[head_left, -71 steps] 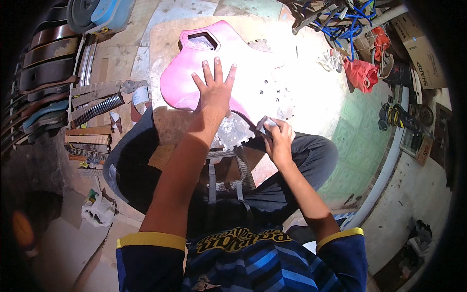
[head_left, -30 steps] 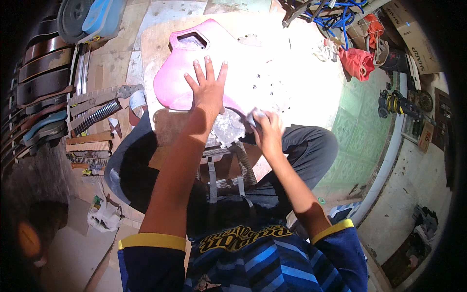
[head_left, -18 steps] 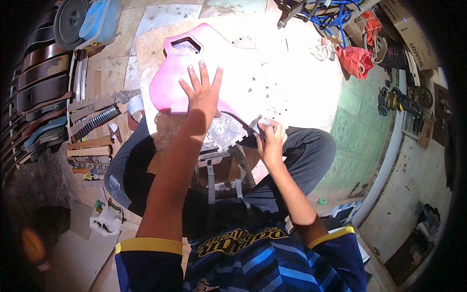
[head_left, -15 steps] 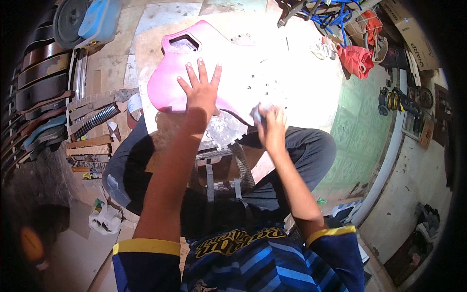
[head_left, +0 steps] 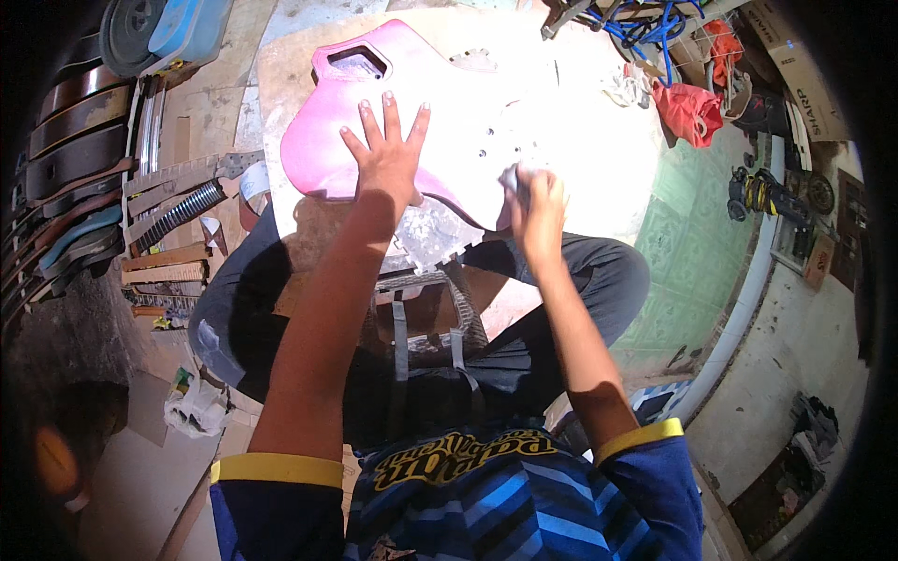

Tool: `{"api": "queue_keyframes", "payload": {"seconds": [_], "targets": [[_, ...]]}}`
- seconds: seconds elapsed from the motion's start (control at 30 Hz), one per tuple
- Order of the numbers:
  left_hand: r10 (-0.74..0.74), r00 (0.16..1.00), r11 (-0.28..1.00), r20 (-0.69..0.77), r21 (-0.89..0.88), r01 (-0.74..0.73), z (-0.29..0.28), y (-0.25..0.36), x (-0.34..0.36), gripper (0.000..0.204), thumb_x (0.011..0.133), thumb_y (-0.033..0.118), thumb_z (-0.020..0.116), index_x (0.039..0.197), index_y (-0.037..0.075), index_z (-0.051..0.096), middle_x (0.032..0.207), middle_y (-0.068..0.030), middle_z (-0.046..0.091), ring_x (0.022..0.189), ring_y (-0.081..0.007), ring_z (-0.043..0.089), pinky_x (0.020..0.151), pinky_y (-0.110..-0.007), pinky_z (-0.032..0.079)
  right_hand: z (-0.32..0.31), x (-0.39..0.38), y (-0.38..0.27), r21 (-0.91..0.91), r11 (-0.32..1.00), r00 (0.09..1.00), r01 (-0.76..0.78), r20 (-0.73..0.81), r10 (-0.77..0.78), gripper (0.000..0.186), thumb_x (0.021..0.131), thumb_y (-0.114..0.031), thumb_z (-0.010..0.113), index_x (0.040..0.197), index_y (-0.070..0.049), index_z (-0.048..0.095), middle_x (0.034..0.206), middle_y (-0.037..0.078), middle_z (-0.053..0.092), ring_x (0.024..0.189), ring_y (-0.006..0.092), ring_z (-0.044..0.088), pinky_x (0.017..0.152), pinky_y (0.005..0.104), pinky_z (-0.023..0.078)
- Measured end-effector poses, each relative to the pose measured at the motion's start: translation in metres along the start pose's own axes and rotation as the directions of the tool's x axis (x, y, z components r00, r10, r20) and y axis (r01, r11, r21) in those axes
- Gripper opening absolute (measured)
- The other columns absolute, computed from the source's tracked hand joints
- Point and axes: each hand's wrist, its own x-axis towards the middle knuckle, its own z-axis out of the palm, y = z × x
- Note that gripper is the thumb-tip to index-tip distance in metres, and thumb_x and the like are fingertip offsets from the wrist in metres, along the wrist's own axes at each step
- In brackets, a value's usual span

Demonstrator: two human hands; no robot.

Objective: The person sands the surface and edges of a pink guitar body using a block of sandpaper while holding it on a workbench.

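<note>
A pink electric guitar body (head_left: 313, 136) lies flat on a pale board (head_left: 608, 187) before my crossed legs. Strong light washes out its right half, where several small dark holes show. My left hand (head_left: 388, 161) rests open on it, fingers spread, just below the cut-out cavity. In my right hand (head_left: 543, 210) is a small grey pad (head_left: 514, 178), perhaps folded sandpaper, pressed to the body near its lower right edge. Part of the pad is hidden by my fingers. A grey mat piece with a toothed edge (head_left: 435, 236) sticks out from under the body.
Guitar necks (head_left: 182, 215) and several dark curved bodies (head_left: 79, 154) are stacked at the left, below a blue plastic tub (head_left: 192, 37). At the upper right are blue cables (head_left: 645, 33) and a red bag (head_left: 687, 112). Green floor tiles (head_left: 678, 252) lie right of the board.
My right hand has moved slightly up and to the right with the pad across the body. My left hand keeps its place on the body. The whole view has shifted a little.
</note>
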Motion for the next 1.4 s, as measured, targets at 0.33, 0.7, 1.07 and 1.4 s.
{"api": "queue_keyframes", "payload": {"seconds": [0.33,0.7,1.07,1.4], "targets": [[0.008,0.999,0.999,0.045,-0.034,-0.006,-0.001,-0.002,0.005,0.153,0.050,0.034,0.105,0.170,0.030,0.011,0.173,-0.0295,0.002,0.156,-0.0606,0.007,0.112,-0.086,0.020,0.008,-0.012,0.015,-0.005,1.000,1.000,0.002,-0.031,-0.003,0.046,0.087,-0.011,0.079,0.131,-0.016,0.066,0.130,0.025,0.059,0.118,0.0459,0.057,0.095,0.0580,0.047],[-0.008,1.000,1.000,0.014,0.011,0.008,-0.005,0.003,0.000,0.144,0.052,0.035,0.103,0.169,0.031,0.018,0.173,-0.0259,0.014,0.156,-0.0560,0.016,0.114,-0.081,0.024,0.007,-0.002,0.002,0.096,0.995,0.999,0.021,0.046,-0.025,0.040,0.086,-0.013,0.080,0.125,-0.014,0.068,0.128,0.023,0.059,0.119,0.0466,0.057,0.098,0.0543,0.048],[0.009,1.000,0.998,0.027,-0.058,-0.008,-0.005,-0.001,0.005,0.151,0.048,0.029,0.105,0.169,0.029,0.015,0.173,-0.0289,0.006,0.156,-0.0592,0.010,0.112,-0.085,0.021,0.012,-0.036,-0.013,0.097,0.972,0.968,0.213,0.118,-0.223,0.048,0.080,-0.007,0.080,0.125,-0.019,0.068,0.129,0.016,0.061,0.117,0.0431,0.057,0.099,0.0568,0.044],[0.002,1.000,0.998,0.008,-0.058,-0.001,-0.004,-0.002,0.004,0.151,0.048,0.028,0.105,0.169,0.029,0.015,0.173,-0.0293,0.005,0.156,-0.0592,0.008,0.112,-0.084,0.020,0.012,-0.027,-0.020,0.102,0.963,0.957,0.250,0.128,-0.262,0.052,0.079,-0.006,0.084,0.127,-0.015,0.066,0.126,0.016,0.063,0.117,0.0412,0.057,0.097,0.0516,0.045]]}}
